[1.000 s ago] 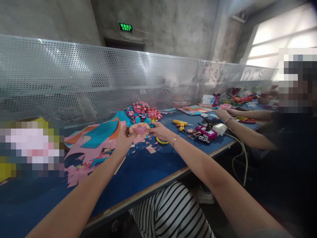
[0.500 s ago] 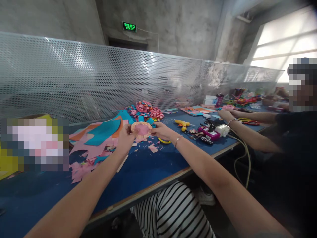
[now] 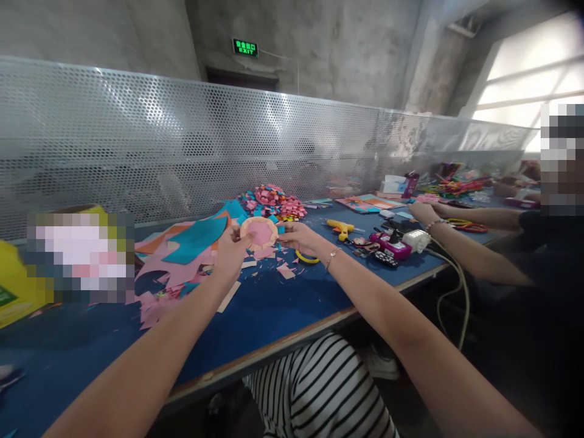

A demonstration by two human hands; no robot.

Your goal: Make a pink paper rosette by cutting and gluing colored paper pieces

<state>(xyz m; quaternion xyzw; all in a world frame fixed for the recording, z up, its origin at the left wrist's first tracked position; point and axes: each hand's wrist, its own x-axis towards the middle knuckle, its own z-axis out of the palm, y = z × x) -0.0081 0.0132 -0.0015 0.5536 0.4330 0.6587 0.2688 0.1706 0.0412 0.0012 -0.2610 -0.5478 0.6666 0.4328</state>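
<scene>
Above the table, my left hand [image 3: 231, 250] pinches the left edge of a round disc [image 3: 260, 233] with a flat pink middle and a peach, scalloped-looking rim. The disc is tilted so its pink face is towards me. At the disc's right edge is my right hand [image 3: 301, 238], its fingers closed on a small blue piece [image 3: 280, 228] that looks like felt or paper. Whether these fingers also grip the rim, I cannot tell. Behind the disc rises a heap of small pink, blue and orange pieces [image 3: 272, 201]. Large blue sheet material [image 3: 196, 242] lies left of it.
Pink scraps [image 3: 157, 308] litter the blue tabletop [image 3: 274, 310]. To the right lie a yellow glue gun [image 3: 340, 229], yellow-handled scissors, perhaps [image 3: 307, 259], and a purple power strip [image 3: 392, 246] with cables. A co-worker's arms [image 3: 474, 243] reach in at right. A perforated metal screen [image 3: 182, 146] stands behind.
The disc has turned so that more of its pink face shows, and it sits slightly higher against the table. The whole view has shifted a little; both hands stay at the disc.
</scene>
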